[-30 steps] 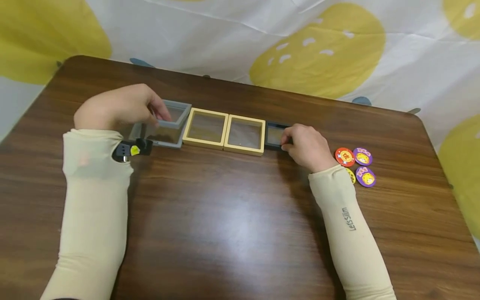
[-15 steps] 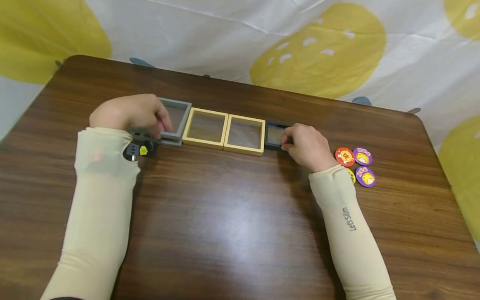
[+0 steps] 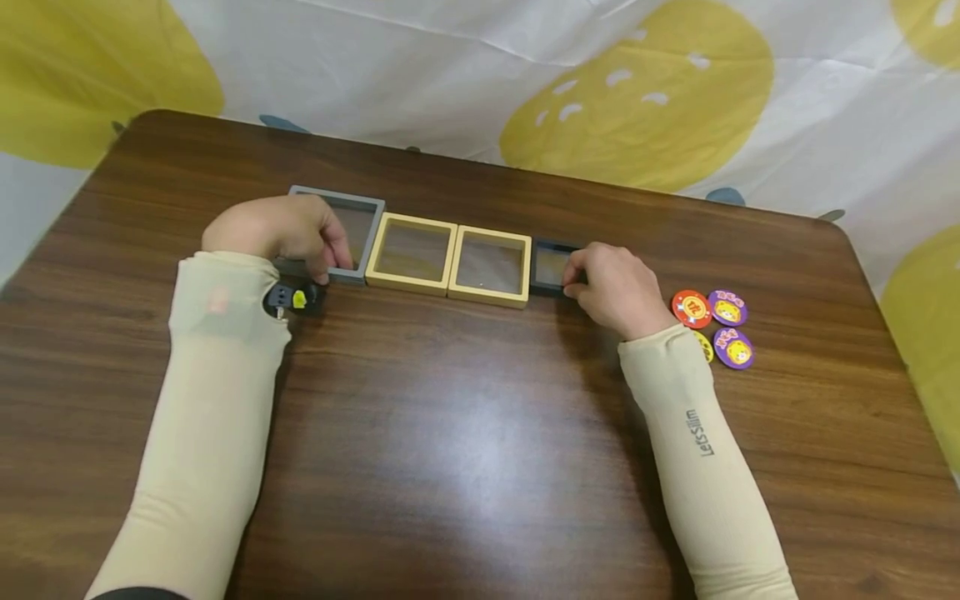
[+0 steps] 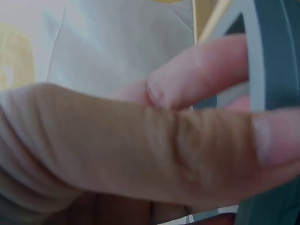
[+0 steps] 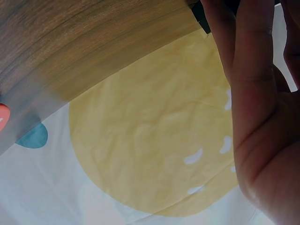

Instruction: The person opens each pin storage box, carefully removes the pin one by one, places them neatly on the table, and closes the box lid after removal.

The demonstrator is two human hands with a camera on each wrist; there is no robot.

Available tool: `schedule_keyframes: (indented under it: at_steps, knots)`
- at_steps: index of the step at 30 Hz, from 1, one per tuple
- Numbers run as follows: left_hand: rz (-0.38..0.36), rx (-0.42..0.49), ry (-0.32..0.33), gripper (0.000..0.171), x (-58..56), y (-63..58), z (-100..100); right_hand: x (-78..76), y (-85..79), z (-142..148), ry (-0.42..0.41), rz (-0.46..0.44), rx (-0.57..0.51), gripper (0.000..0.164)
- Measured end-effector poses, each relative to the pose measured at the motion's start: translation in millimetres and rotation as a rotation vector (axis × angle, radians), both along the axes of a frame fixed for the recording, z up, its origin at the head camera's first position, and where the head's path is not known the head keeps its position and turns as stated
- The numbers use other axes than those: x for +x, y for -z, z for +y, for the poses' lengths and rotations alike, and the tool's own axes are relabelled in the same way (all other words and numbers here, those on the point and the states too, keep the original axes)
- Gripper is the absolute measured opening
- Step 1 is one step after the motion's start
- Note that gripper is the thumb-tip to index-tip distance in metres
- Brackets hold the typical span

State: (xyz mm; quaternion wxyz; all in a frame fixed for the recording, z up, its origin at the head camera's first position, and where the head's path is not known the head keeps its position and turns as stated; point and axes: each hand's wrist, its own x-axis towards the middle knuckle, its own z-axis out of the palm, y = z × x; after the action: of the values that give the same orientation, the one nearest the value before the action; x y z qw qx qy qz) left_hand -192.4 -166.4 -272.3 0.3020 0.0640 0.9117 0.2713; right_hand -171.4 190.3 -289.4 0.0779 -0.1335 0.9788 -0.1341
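Observation:
My left hand (image 3: 285, 233) pinches the near rim of a grey square frame with a clear pane (image 3: 372, 237). This frame lies flush on another grey frame, whose edge shows as a thin line below it. In the left wrist view the thumb is outside the grey rim (image 4: 274, 56) and a finger inside it. Two pale yellow frames, left (image 3: 408, 286) and right (image 3: 487, 296), stand side by side against the grey ones. At the row's right end my right hand (image 3: 617, 287) grips the side of a black frame (image 3: 545, 289), partly covered by the fingers.
Beside the right wrist lie several round tokens: a red one (image 3: 691, 309), two purple ones (image 3: 734, 348) and a partly hidden yellow one (image 3: 703, 346). A patterned cloth (image 3: 450, 83) hangs behind the brown wooden table (image 3: 465, 433).
My left hand has moved right and lowered the upper grey frame, which was tilted above the lower one, until the two line up. The right hand has stayed on the black frame.

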Motion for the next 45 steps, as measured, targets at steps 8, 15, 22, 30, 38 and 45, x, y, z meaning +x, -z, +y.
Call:
schedule_keyframes:
  at_steps: [8, 15, 22, 30, 38, 45]
  knots:
    - [0.007, -0.057, 0.059, 0.025, -1.0, -2.0, 8, 1.2, 0.5, 2, 0.012, -0.009, 0.003, 0.004]
    - [0.054, -0.132, 0.056, 0.040, 7.1, -13.6, 20, 3.2, 1.7, -3, 0.021, 0.030, 0.027, 0.004]
    - [0.166, -0.269, 0.125, 0.063, 15.1, -11.1, 64, 24.0, -1.0, -24, 0.002, 0.103, 0.138, 0.035]
    - [0.325, -0.434, 0.191, 0.037, 9.8, 2.4, 94, 37.6, 15.5, -59, 0.012, -0.027, 0.299, 0.070]
    - [0.410, -0.463, 0.182, 0.040, -11.8, 17.5, 101, 2.9, 29.4, -68, 0.040, 0.125, 0.361, 0.051]
    - [0.371, -0.493, 0.111, 0.053, -23.6, 28.7, 103, -26.1, 31.9, -71, 0.058, 0.037, 0.353, 0.053]
